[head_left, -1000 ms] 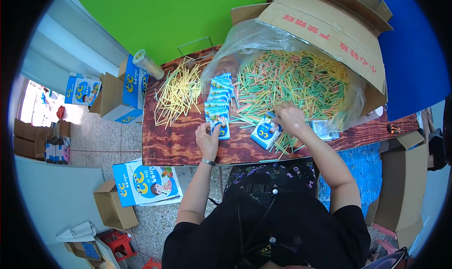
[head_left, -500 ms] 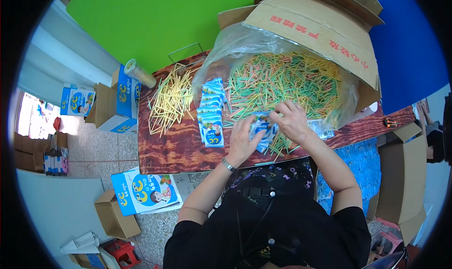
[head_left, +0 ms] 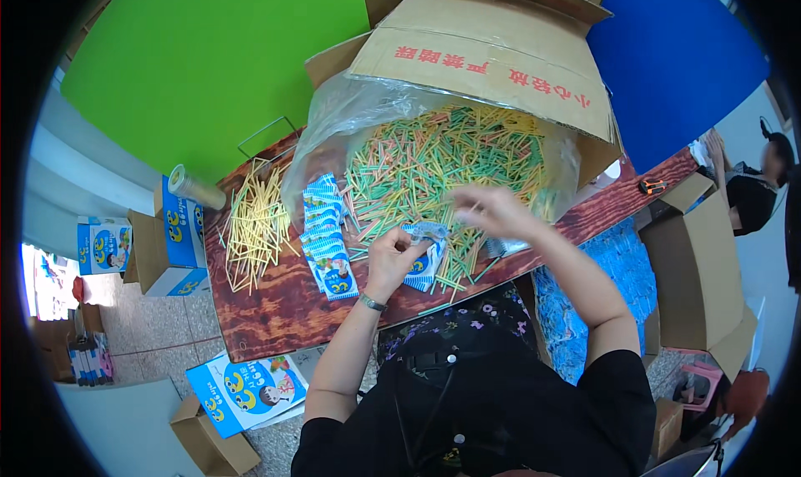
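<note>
My left hand (head_left: 392, 256) grips a small blue and white packet (head_left: 425, 260) held just above the wooden table (head_left: 275, 318). My right hand (head_left: 492, 210) hovers over a big heap of green, orange and yellow sticks (head_left: 434, 156) in a clear plastic bag, fingers pinched on a few sticks. A row of overlapping blue packets (head_left: 327, 237) lies left of my left hand. Further left sits a loose pile of yellow sticks (head_left: 254, 227).
A large open cardboard box (head_left: 492, 60) holds the bag of sticks. A tape roll (head_left: 193, 186) and blue printed cartons (head_left: 175, 235) stand at the table's left. More cartons (head_left: 246, 389) lie on the floor. Brown boxes (head_left: 697, 268) and another person (head_left: 751, 185) are at right.
My left hand left the row of packets and came right to take hold of the single packet. My right hand lifted off that packet and rose over the stick heap.
</note>
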`<state>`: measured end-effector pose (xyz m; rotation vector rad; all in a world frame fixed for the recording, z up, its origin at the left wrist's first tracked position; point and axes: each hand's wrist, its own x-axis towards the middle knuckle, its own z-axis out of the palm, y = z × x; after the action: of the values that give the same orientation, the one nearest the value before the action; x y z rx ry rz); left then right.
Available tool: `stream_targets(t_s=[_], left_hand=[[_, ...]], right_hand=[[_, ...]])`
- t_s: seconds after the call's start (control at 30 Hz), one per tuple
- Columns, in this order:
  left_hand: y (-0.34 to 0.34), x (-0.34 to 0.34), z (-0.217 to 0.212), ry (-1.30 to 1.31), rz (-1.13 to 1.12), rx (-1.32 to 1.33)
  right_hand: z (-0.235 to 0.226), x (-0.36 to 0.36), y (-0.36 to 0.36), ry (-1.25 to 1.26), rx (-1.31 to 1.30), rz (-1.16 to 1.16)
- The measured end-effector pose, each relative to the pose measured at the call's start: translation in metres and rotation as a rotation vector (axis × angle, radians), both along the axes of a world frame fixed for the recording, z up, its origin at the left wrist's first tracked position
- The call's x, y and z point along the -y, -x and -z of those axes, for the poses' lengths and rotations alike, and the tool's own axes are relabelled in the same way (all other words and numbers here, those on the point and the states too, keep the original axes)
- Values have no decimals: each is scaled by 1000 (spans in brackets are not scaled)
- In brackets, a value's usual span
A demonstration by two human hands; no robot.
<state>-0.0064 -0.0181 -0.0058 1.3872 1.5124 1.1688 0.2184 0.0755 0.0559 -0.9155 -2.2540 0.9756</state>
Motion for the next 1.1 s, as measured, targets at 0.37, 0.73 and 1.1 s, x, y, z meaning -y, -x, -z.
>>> stream_targets(t_s=[0.37,0.73,1.1], left_hand=[[-3,-2,19,0,-31,-48],[3,-4,15,-41,-75,14],[0,-5,-2,-225,-104,-75]], right_hand=[[61,-80,-47,-403,951,259],[-1,-85,-41,-115,901,329],[-30,-83,-30,-481,840,152]])
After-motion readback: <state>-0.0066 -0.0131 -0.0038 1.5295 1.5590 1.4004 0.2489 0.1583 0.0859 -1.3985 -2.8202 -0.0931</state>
